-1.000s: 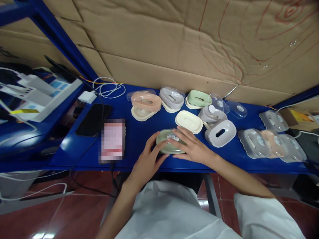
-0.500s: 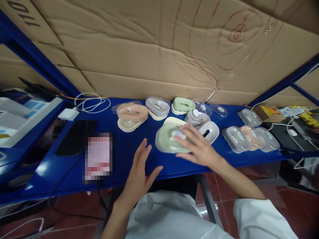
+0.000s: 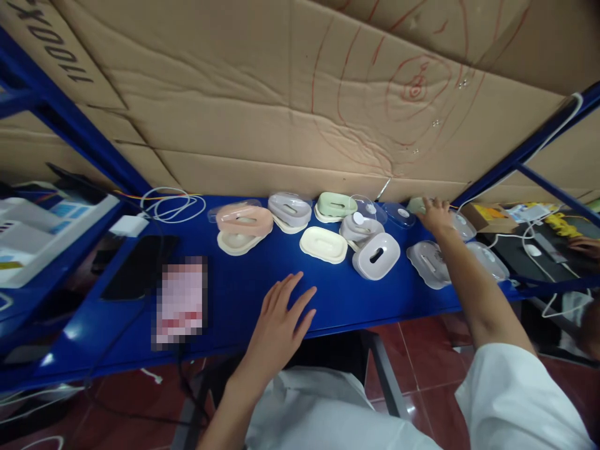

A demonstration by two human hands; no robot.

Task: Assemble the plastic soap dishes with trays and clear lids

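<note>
My right hand (image 3: 437, 215) reaches to the back right of the blue table, its fingers over a green case (image 3: 416, 204) that they partly hide. My left hand (image 3: 282, 309) hovers near the front edge, fingers spread, holding nothing. Beyond it lie a cream tray (image 3: 323, 244) and a pale lilac oval ring (image 3: 376, 255). Farther back are a peach piece (image 3: 244, 220) on a cream base, a grey-lilac piece (image 3: 289, 209), a green piece (image 3: 336, 204) and another lilac piece (image 3: 360, 226). A clear lid (image 3: 398, 215) rests left of my right hand.
Closed grey cases (image 3: 429, 264) stand at the right, partly behind my right forearm. A small cardboard box (image 3: 490, 219) and cables are farther right. At left are a pixelated pink item (image 3: 180, 303), a black phone-like slab (image 3: 135, 267) and a white adapter (image 3: 129, 225). Another person's hand (image 3: 585, 245) shows far right.
My right hand has carried the green case from the middle to the back right. The cream tray is now uncovered. My left hand has shifted slightly right, and the view has moved a little.
</note>
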